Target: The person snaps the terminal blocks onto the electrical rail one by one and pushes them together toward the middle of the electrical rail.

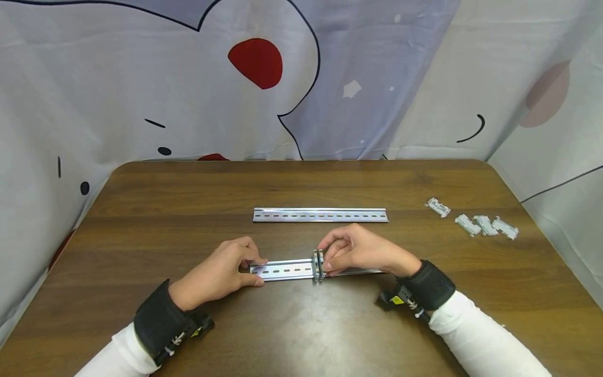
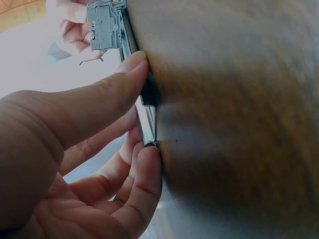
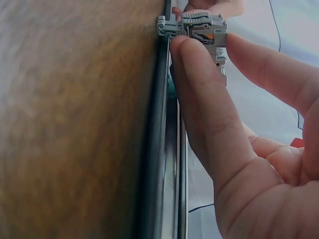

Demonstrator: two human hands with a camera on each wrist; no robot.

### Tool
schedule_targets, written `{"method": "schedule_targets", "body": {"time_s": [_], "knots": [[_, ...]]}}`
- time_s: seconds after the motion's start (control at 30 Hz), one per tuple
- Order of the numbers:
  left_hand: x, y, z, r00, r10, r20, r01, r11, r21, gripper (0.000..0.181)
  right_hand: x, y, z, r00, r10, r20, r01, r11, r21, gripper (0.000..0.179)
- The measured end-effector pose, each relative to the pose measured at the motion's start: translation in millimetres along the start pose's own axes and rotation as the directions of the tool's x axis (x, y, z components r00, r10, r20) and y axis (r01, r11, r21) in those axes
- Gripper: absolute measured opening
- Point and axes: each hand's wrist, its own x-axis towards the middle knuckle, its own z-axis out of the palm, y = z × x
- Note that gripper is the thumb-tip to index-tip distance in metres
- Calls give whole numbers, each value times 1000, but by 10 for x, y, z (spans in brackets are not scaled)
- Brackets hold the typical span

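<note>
A silver slotted DIN rail [image 1: 281, 271] lies crosswise near the middle of the table. My left hand [image 1: 225, 271] grips its left end, thumb on the near edge and fingers on the far edge. Two thin grey terminal blocks [image 1: 316, 266] stand side by side upright on the rail. With thumb and fingers my right hand [image 1: 366, 252] pinches the right-hand one from its right side and covers part of the rail. In the right wrist view the held terminal block [image 3: 202, 31] shows its open side with an orange part inside; its foot is at the rail.
Parallel to the held rail, a second slotted rail [image 1: 320, 215] lies farther back on the wooden table [image 1: 188, 193]. Several loose pale terminal blocks [image 1: 485, 225] lie at the right. A patterned cloth [image 1: 358, 68] hangs behind the table.
</note>
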Motion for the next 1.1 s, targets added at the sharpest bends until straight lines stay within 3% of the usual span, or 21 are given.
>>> {"method": "schedule_targets", "body": {"time_s": [0.73,0.97,1.1], "knots": [[-1,-6,9,999,30,-10,-30,1000,1,34,1,-18,37,999,-26,23,27,1000,-13,38],[-1,2,6,1000,-16,2,16,1000,-3,32,-53,-84,18,1000,-28,-8,27,994,-105,37],[-5,-2,7,1000,-8,0,8,1000,0,33,-90,-129,-27,998,-58,-16,55,990,-130,36]]}}
